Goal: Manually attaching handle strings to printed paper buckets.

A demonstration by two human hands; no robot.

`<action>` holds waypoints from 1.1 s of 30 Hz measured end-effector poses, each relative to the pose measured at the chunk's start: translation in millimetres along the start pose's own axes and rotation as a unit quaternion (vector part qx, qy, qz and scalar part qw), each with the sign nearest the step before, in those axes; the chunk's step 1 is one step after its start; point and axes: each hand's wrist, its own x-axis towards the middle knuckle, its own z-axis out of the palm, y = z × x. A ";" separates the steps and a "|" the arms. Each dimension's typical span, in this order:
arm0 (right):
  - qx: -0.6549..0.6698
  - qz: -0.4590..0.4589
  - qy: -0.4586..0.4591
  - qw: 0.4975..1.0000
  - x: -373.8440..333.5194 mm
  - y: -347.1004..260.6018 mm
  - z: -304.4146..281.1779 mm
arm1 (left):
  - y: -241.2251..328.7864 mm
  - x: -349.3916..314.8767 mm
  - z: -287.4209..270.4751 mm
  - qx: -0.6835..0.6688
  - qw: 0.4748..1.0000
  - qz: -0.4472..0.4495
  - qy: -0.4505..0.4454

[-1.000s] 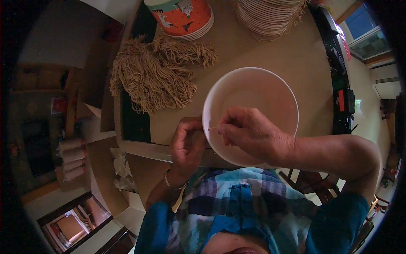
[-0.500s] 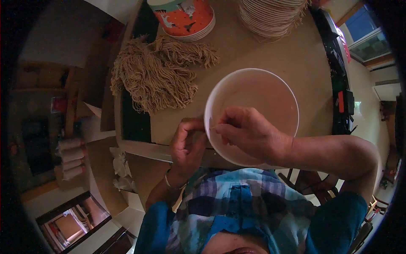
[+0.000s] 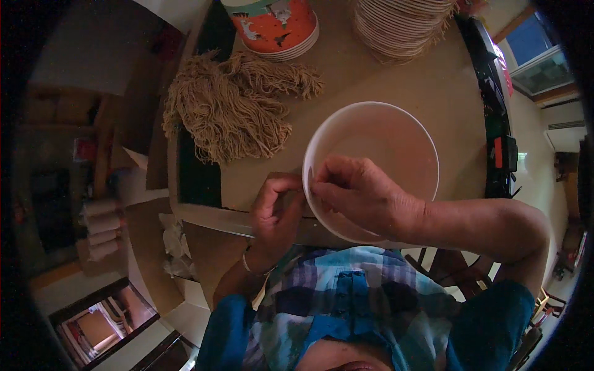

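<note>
A white round tub [image 3: 371, 111], open at the top, is tilted toward me at the table's near edge. My right hand [image 3: 365, 191] reaches inside it, thumb and fingertips pinched together against the inner left wall. A thin pale cord showed at those fingertips a moment earlier; now the fingers cover it. On the outside of the same wall is my left hand [image 3: 276, 207], its fingers curled and thumb brought close to them near the rim. Whatever the left fingers grip is hidden. Behind the left hand lies a heap of beige cord lengths [image 3: 229, 114].
Orange and green patterned tubs [image 3: 275, 28], nested together, stand at the far left of the tan table [image 3: 334, 68]. A tall stack of pale round pieces with cord ends [image 3: 405, 28] is at the far right. A black and red object [image 3: 504, 153] sits by the right edge.
My right fingertips have moved slightly left, up against the tub's inner wall, and the cord end went out of sight. The left hand keeps nearly the same place.
</note>
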 end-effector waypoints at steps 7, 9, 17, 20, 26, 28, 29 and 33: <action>-0.007 -0.010 -0.009 1.000 1.2 -2.3 0.8 | -1.0 -1.3 -0.2 0.016 1.000 0.011 0.020; -0.011 -0.014 -0.012 1.000 0.1 -5.0 0.2 | 0.3 -0.9 0.6 0.012 1.000 0.012 0.023; -0.015 -0.010 -0.016 1.000 2.7 -2.7 2.2 | -2.9 -1.2 0.7 0.011 0.999 0.028 0.041; 0.003 -0.032 -0.022 0.999 2.7 -0.9 1.7 | -5.1 -1.7 -0.9 0.060 0.997 0.035 0.038; 0.068 0.013 -0.036 0.997 -1.4 -15.7 6.2 | -7.4 -3.9 4.4 0.046 0.996 0.034 0.070; 0.064 -0.003 -0.027 0.998 -1.2 -15.4 5.7 | -6.7 -5.0 5.9 -0.048 0.997 -0.012 0.067; 0.061 -0.003 -0.030 0.998 -0.1 -11.5 5.4 | -6.6 -4.7 5.4 -0.049 0.996 -0.010 0.071; -0.015 -0.031 -0.021 0.999 4.0 -1.5 1.6 | -8.5 -5.2 2.7 -0.049 0.995 0.001 0.083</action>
